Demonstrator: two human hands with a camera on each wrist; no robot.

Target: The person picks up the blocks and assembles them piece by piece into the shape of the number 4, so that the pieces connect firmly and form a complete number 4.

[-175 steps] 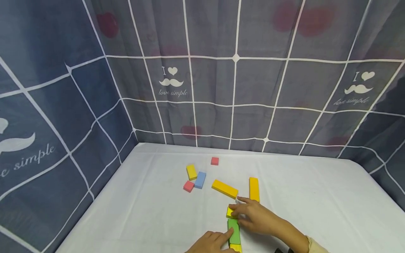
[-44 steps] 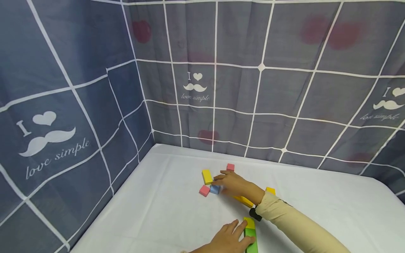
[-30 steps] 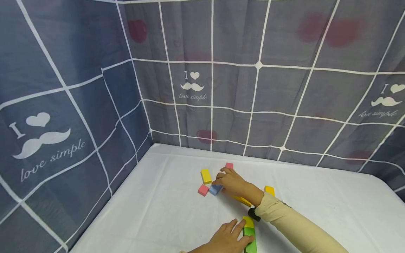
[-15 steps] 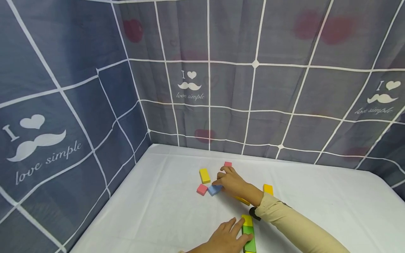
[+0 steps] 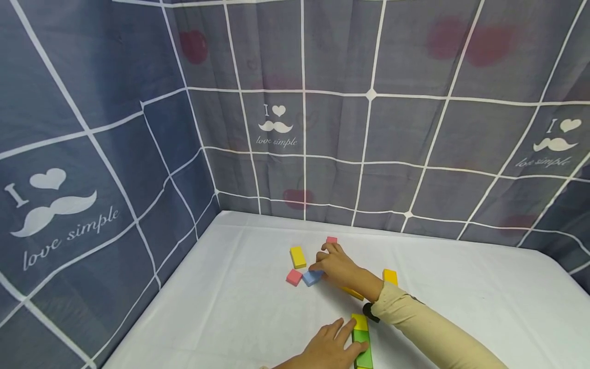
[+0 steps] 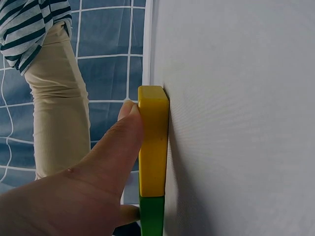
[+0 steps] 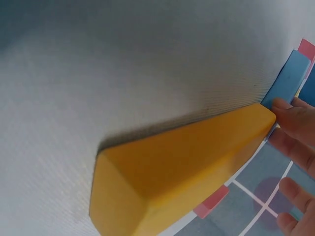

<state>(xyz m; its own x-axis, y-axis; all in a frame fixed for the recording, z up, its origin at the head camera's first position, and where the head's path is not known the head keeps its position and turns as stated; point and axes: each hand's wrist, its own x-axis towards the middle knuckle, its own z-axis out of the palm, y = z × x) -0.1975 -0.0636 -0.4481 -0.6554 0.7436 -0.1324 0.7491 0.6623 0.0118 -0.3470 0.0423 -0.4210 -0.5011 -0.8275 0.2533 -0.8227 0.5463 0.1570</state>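
In the head view my right hand (image 5: 338, 267) pinches the near end of a blue block (image 5: 312, 278). The right wrist view shows thumb and finger at that block (image 7: 288, 78), just beyond the end of a long orange-yellow block (image 7: 182, 162). My left hand (image 5: 328, 347) rests beside a row of blocks, its spread fingers touching a yellow block (image 5: 359, 322) and a green block (image 5: 362, 339) set end to end. Seen from the left wrist, a finger lies along the side of a yellow block (image 6: 153, 142), with green (image 6: 151, 216) adjoining.
A red block (image 5: 294, 277) lies by the blue one, and a small yellow block (image 5: 298, 258) behind. Another red block (image 5: 331, 240) sits beyond my right hand. An orange-yellow block (image 5: 390, 277) is partly behind my forearm. Checked curtains (image 5: 332, 128) stand behind the white table (image 5: 239, 287).
Since the oldest frame, my right hand has gone from the row to the blue block, which has turned slightly. My left hand has stayed at the row. The last half second shows almost no movement.
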